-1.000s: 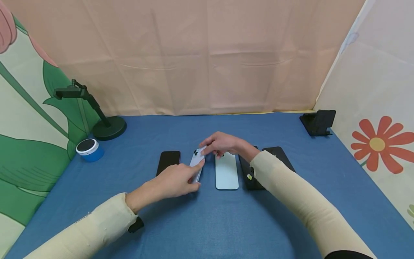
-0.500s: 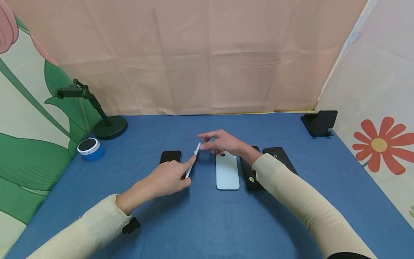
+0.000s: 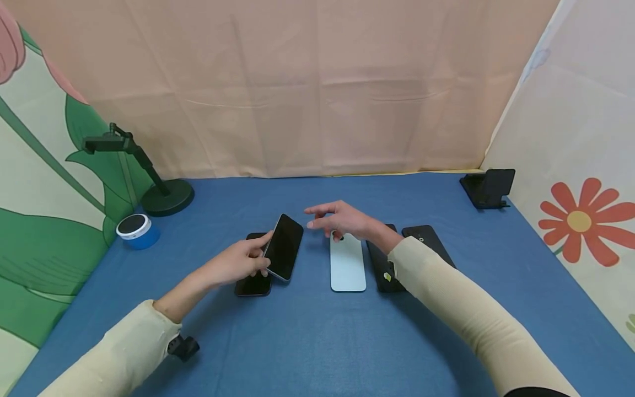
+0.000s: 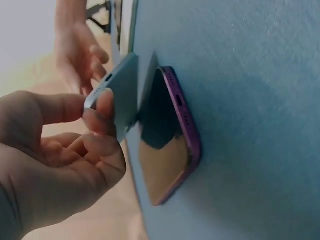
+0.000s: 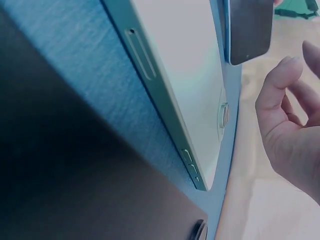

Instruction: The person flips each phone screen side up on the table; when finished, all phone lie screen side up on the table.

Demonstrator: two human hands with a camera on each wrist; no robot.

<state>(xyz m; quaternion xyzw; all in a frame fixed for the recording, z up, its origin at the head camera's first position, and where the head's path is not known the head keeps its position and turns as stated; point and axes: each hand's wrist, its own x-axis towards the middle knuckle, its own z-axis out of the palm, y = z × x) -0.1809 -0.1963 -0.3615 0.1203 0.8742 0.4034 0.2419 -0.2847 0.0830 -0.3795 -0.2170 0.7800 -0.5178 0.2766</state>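
My left hand pinches a smartphone by its left long edge in the head view, its dark screen turned up and its body tilted above the table. In the left wrist view, thumb and fingers hold that phone's pale silver edge. Partly beneath it lies a dark-screened phone with a purple frame. My right hand hovers over the top end of a pale mint phone, index finger and thumb extended, holding nothing. The mint phone lies face down, camera bump at its far end.
Right of the mint phone, a black phone and another black phone lie partly under my right forearm. A black folding stand stands at the back right. At the back left are a black jointed stand and a blue-and-white cylinder.
My left hand has flipped the held phone from its pale back to its dark screen and moved it left. My right hand has come off that phone and stays near the mint one.
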